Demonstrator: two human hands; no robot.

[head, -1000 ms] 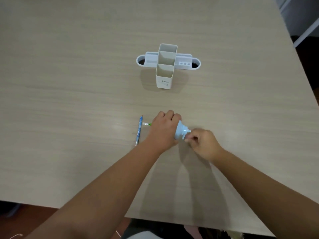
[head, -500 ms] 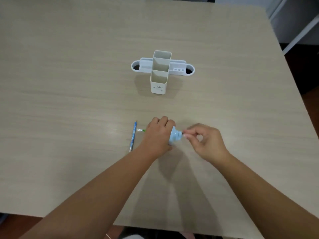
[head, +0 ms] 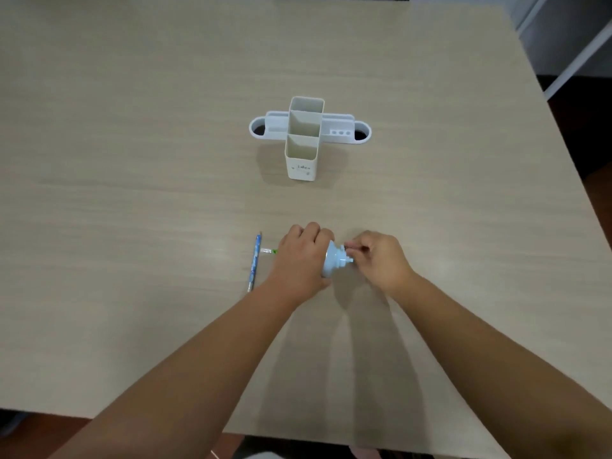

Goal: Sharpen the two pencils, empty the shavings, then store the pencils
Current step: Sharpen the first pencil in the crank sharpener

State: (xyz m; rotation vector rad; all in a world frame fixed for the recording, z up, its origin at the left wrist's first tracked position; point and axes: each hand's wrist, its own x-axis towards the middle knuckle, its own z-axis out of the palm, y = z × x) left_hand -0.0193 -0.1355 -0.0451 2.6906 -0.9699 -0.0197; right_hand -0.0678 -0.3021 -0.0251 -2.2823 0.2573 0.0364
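Both hands on the sharpener, centre of the frame, low on the table.

The left hand (head: 299,260) wraps the pale blue sharpener (head: 332,261); the right hand (head: 381,260) pinches what looks like its crank. A blue pencil (head: 255,261) lies just left, a green-tipped pencil (head: 269,251) juts from under the left hand. The white organizer (head: 303,139) stands well apart above. The bare table (head: 116,160) runs wide leftward; its right edge slants close.

A pale wood-grain table (head: 132,160) is filling nearly the whole view, its surface catching soft light and carrying dark shadows near the front edge. Beyond its far right corner, a white slanted frame (head: 576,58) is standing against a dim floor (head: 589,134). Reddish-brown flooring (head: 20,442) is showing below the near edge.
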